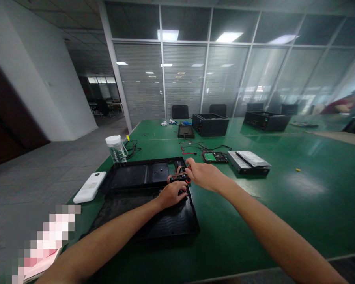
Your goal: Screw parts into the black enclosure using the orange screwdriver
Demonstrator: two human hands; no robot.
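A black open case (142, 175) lies on the green table (284, 205), with a second black panel (168, 221) in front of it. A bundle of red and coloured wires (177, 174) sits at the case's right end. My right hand (202, 175) is closed in a pinch on these wires. My left hand (172, 194) rests with curled fingers on the case's edge just below the wires; what its fingers grip is hidden.
A white device (90, 187) and a clear lidded cup (116, 148) stand left of the case. A circuit board (214, 157) and a drive unit (248, 162) lie to the right. Black boxes (210, 124) and chairs stand farther back. A person sits at far right.
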